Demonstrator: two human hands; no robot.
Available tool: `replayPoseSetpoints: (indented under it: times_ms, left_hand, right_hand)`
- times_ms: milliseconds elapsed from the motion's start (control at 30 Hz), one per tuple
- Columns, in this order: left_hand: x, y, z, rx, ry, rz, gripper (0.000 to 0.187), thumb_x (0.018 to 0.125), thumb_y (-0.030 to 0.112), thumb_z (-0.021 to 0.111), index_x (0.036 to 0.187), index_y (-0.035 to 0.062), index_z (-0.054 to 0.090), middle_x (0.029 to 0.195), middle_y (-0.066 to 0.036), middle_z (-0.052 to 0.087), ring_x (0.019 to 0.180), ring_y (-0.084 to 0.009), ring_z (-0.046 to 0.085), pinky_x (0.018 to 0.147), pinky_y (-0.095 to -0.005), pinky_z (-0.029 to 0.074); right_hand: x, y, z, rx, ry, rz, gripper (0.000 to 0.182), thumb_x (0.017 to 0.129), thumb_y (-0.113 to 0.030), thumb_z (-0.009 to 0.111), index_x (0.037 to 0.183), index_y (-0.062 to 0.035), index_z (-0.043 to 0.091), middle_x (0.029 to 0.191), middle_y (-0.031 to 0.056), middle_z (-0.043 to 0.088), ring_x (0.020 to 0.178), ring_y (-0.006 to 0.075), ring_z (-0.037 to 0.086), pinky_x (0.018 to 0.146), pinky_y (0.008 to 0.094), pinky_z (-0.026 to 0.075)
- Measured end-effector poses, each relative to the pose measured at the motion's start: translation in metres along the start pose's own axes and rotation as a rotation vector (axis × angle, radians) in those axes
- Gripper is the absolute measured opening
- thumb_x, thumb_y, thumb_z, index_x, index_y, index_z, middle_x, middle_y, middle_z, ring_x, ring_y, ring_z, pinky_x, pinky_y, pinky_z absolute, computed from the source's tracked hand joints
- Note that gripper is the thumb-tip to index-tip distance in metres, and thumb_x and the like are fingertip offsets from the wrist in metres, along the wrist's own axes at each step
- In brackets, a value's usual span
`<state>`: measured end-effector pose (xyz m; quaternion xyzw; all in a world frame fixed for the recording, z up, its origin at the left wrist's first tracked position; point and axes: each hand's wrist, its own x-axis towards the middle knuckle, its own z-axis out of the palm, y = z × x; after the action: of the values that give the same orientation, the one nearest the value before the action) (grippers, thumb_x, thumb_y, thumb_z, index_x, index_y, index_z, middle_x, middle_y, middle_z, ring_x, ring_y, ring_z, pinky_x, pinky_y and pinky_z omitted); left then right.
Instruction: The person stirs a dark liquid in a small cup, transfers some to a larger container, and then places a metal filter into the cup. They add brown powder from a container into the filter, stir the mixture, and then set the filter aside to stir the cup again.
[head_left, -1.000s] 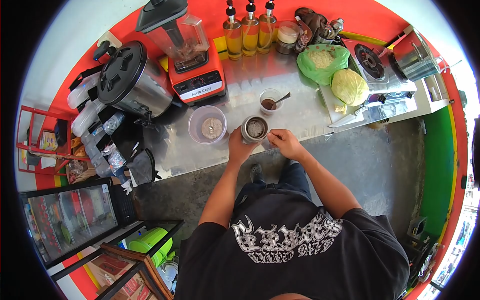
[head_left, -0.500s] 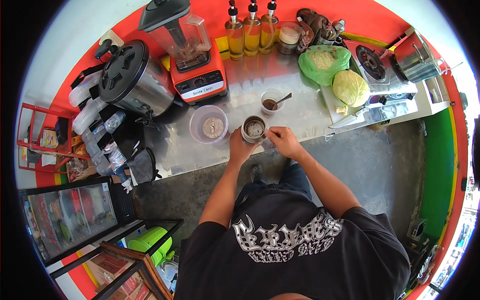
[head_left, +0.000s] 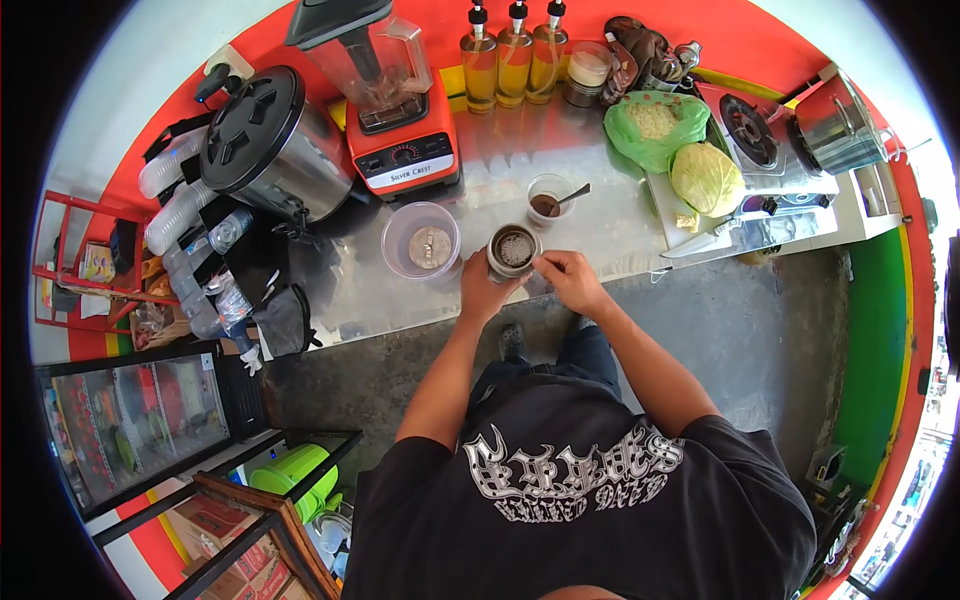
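Note:
A small round metal cup (head_left: 514, 250) stands at the counter's front edge, seen from above; a pale, speckled round surface shows deep inside it. My left hand (head_left: 488, 288) is wrapped round its near left side. On the right of the cup, my right hand (head_left: 572, 281) has its fingers closed together at the rim; part of that grip is hidden. Just behind is a clear plastic cup (head_left: 549, 190) with brown powder and a dark spoon (head_left: 576, 194) leaning in it. Left of my hands sits a clear plastic tub (head_left: 400, 232) with a round metal disc (head_left: 430, 247) inside.
Along the back of the steel counter (head_left: 500, 150) stand a red blender (head_left: 405, 150), a big lidded steel pot (head_left: 275, 150) and pump bottles (head_left: 514, 65). To the right are a cabbage (head_left: 707, 180), a green bag (head_left: 655, 130), a knife (head_left: 705, 240) and a gas stove (head_left: 750, 130).
The whole view has shifted slightly. Both hands stay on the metal cup, which appears tilted a little differently. Nothing has been let go or newly taken hold of.

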<state>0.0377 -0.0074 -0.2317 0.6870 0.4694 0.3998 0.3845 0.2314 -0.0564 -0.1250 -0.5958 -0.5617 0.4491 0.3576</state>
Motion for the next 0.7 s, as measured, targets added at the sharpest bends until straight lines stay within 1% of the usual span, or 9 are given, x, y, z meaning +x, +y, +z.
replayPoseSetpoints:
  times_ms: [67,200,267,333,400,500,533,600,700]
  left_hand:
    - [0.000,-0.005,0.001,-0.010,-0.020,-0.009,0.064,0.066,0.026,0.099,0.120,0.0062,0.070,0.109,-0.015,0.073,0.103,-0.0373,0.069,0.089,-0.0458,0.052]
    - [0.001,0.001,0.000,-0.055,0.022,0.010,0.062,0.067,0.024,0.098,0.119,0.0064,0.071,0.109,-0.015,0.073,0.103,-0.0376,0.069,0.089,-0.0457,0.052]
    - [0.000,0.000,0.001,-0.048,-0.002,-0.013,0.061,0.067,0.023,0.098,0.119,0.0064,0.071,0.109,-0.015,0.073,0.103,-0.0376,0.069,0.089,-0.0459,0.052]
    - [0.002,-0.002,0.001,-0.051,0.034,0.055,0.061,0.067,0.024,0.098,0.119,0.0065,0.071,0.108,-0.015,0.073,0.102,-0.0379,0.069,0.089,-0.0463,0.052]
    - [0.001,-0.001,0.001,-0.061,0.028,0.038,0.060,0.067,0.024,0.098,0.118,0.0065,0.071,0.108,-0.015,0.074,0.102,-0.0380,0.070,0.089,-0.0465,0.052]
    - [0.001,0.002,-0.001,-0.064,0.005,0.016,0.060,0.067,0.024,0.098,0.118,0.0068,0.071,0.108,-0.015,0.074,0.102,-0.0380,0.070,0.089,-0.0467,0.052]
    - [0.001,0.001,-0.001,-0.055,-0.004,0.015,0.059,0.067,0.024,0.098,0.118,0.0069,0.071,0.108,-0.015,0.074,0.102,-0.0379,0.070,0.089,-0.0468,0.052]
    - [0.000,0.006,-0.002,-0.050,0.014,0.009,0.060,0.067,0.024,0.098,0.118,0.0071,0.071,0.108,-0.015,0.074,0.102,-0.0378,0.070,0.089,-0.0469,0.052]
    - [-0.001,0.008,-0.002,-0.046,0.030,0.009,0.061,0.067,0.025,0.098,0.119,0.0074,0.071,0.108,-0.014,0.074,0.102,-0.0375,0.070,0.089,-0.0469,0.052]
  right_hand:
    - [0.000,0.011,0.000,0.047,-0.039,0.029,0.041,0.109,-0.028,0.060,0.081,0.0017,0.057,0.068,0.0024,0.048,0.068,0.0104,0.043,0.063,0.0321,0.041]
    - [0.003,0.032,-0.001,0.175,-0.110,0.075,0.043,0.112,-0.030,0.055,0.081,-0.0006,0.057,0.073,0.0000,0.053,0.072,0.0102,0.049,0.068,0.0302,0.043]
    - [0.002,0.035,-0.002,0.157,-0.117,0.059,0.043,0.113,-0.030,0.054,0.081,-0.0004,0.057,0.074,0.0002,0.053,0.073,0.0103,0.048,0.069,0.0301,0.043]
    - [0.000,0.035,-0.002,0.137,-0.120,0.042,0.043,0.113,-0.030,0.053,0.082,-0.0002,0.057,0.074,0.0005,0.053,0.073,0.0105,0.048,0.069,0.0299,0.043]
    - [0.001,0.034,-0.002,0.133,-0.076,0.055,0.042,0.113,-0.029,0.053,0.082,0.0000,0.057,0.074,0.0006,0.053,0.073,0.0108,0.049,0.069,0.0303,0.044]
    - [-0.001,0.030,-0.001,0.212,-0.142,0.037,0.042,0.112,-0.029,0.054,0.082,0.0002,0.057,0.074,0.0010,0.054,0.073,0.0109,0.049,0.069,0.0303,0.044]
    - [-0.002,0.028,-0.001,0.212,-0.140,0.037,0.042,0.112,-0.029,0.054,0.082,0.0002,0.057,0.074,0.0010,0.054,0.073,0.0109,0.049,0.069,0.0303,0.044]
    - [-0.001,0.024,0.000,0.105,-0.017,0.042,0.039,0.110,-0.027,0.058,0.082,0.0008,0.059,0.068,0.0024,0.053,0.066,0.0108,0.047,0.062,0.0321,0.043]
    - [-0.001,0.021,0.000,0.113,-0.067,0.007,0.039,0.109,-0.027,0.059,0.082,0.0012,0.059,0.067,0.0028,0.054,0.065,0.0109,0.047,0.062,0.0326,0.043]
